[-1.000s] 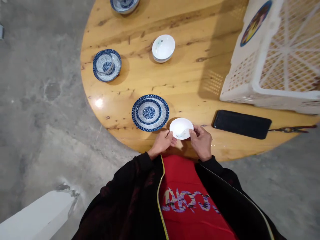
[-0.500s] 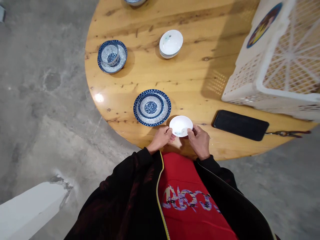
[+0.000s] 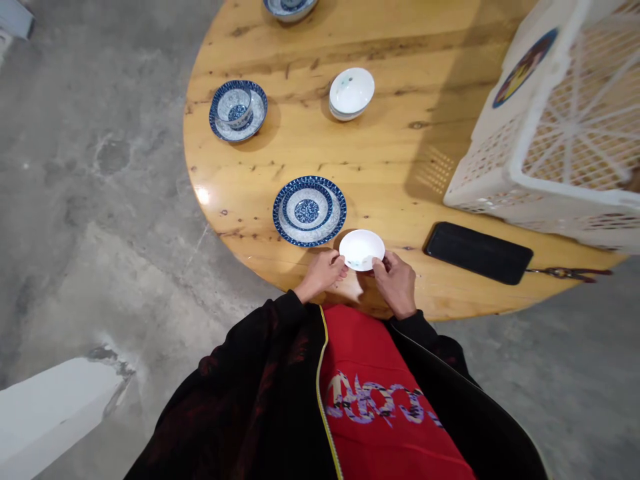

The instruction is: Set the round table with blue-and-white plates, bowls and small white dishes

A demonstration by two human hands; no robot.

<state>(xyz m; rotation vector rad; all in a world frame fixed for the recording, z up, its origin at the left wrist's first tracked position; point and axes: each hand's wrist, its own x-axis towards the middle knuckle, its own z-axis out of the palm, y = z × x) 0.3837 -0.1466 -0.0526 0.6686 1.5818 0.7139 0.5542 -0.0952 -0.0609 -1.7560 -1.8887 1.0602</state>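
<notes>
Between my two hands a small white bowl (image 3: pixel 362 248) with a faint green pattern is held at its rim, close to the table's near edge. My left hand (image 3: pixel 325 272) pinches the bowl's left side. On the opposite side my right hand (image 3: pixel 396 280) grips the rim, thumb on the inside. Just beyond my left hand lies a blue-and-white patterned plate (image 3: pixel 280 215), with a smaller patterned dish (image 3: pixel 307 211) stacked on it.
Farther left, a blue-rimmed plate (image 3: pixel 259 119) carries a small bowl (image 3: pixel 235 110). White bowls (image 3: pixel 351 92) sit stacked mid-table, and more patterned dishes (image 3: pixel 290 9) at the far edge. To the right are a black phone (image 3: pixel 479 252) with a strap (image 3: pixel 565 272) and a white plastic crate (image 3: pixel 485 160).
The view has shifted slightly, so the dishes on the left appear a little farther right. Both hands keep the same hold on the white bowl.
</notes>
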